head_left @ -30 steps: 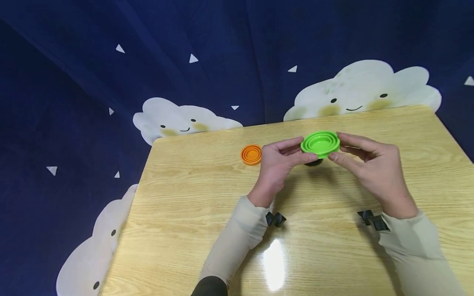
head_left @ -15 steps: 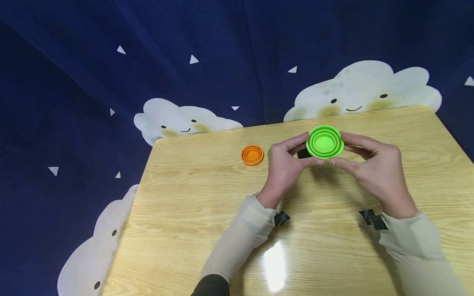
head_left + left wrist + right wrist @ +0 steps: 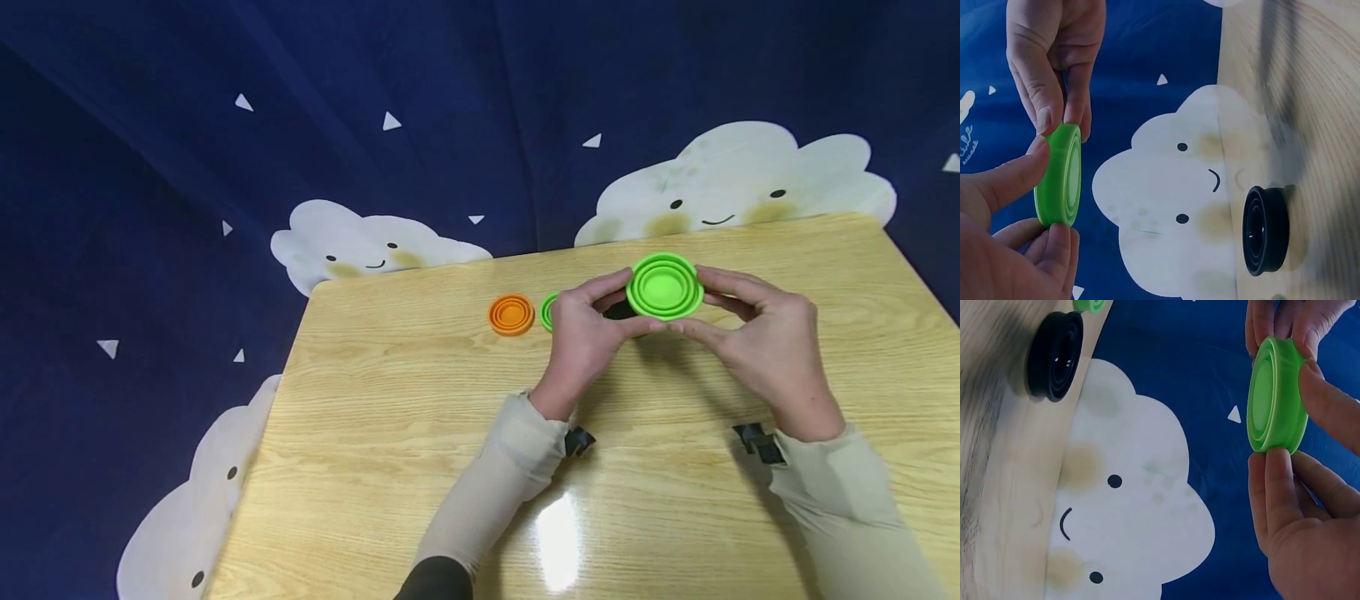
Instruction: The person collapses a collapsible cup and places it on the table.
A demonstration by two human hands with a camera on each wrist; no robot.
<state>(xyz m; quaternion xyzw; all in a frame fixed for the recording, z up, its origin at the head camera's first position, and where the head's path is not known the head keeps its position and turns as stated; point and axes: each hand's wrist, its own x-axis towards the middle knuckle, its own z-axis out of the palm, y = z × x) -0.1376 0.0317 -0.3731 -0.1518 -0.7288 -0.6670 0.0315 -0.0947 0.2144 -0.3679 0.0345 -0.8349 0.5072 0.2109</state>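
Note:
A bright green collapsible cup [image 3: 664, 287], pressed flat into concentric rings, is held up above the table between both hands. My left hand [image 3: 588, 333] pinches its left rim with thumb and fingers. On the other side my right hand [image 3: 772, 346] grips the right rim the same way, the two thumbs nearly meeting at the near edge. In both wrist views the green cup [image 3: 1060, 175] appears edge-on as a thin disc. Beneath it on the table lies a black collapsible cup [image 3: 1055, 356], largely covered by the left hand in the head view.
An orange collapsible cup [image 3: 512, 314] lies flat on the wooden table [image 3: 360, 433], left of the hands. Beside it is a second green cup [image 3: 547, 312], partly hidden behind the left hand. A dark blue curtain [image 3: 420, 50] with white clouds hangs behind the table.
The held green cup has tilted so that its ringed face turns toward the head camera, and it has shifted slightly right and up. The left hand has moved right, uncovering part of the second green cup.

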